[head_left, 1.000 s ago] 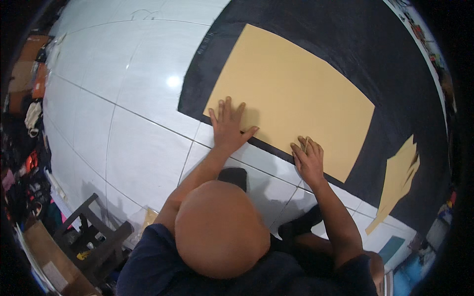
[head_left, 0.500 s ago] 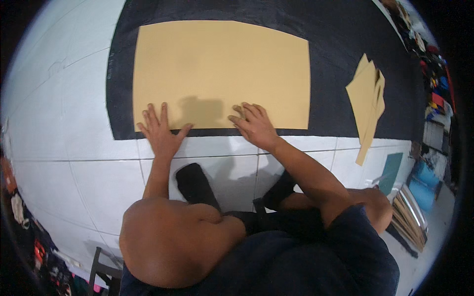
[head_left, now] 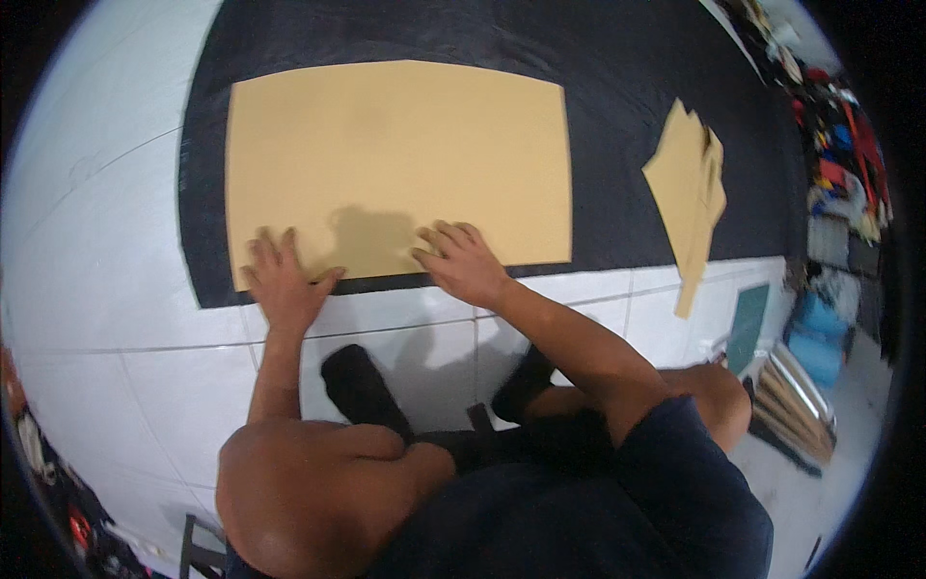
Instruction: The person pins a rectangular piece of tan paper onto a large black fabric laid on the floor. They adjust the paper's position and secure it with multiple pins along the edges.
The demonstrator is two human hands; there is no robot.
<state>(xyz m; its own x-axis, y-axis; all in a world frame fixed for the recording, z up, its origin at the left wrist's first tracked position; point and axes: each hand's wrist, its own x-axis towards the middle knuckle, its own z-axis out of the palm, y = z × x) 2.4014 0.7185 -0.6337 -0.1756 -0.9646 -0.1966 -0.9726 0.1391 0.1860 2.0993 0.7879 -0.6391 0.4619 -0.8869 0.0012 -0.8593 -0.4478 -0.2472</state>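
A large tan card sheet with a curved far edge lies flat on black fabric spread over the tiled floor. My left hand rests on the sheet's near left corner, fingers spread and thumb out to the right. Farther right, my right hand lies palm down across the near edge, its fingers lightly bent and touching the sheet. I see nothing clearly held in either hand. A strip of black fabric shows along the sheet's near edge between the hands.
Several narrow tan card pieces lie stacked on the fabric to the right, one tip reaching over the tiles. A green flat board, a blue bundle and leaning boards stand farther right. A dark stool is at the lower left.
The whole view has shifted and turned slightly, so the sheet sits lower and more to the left. Both hands keep their places on it; the right hand's fingers have drawn a little closer together.
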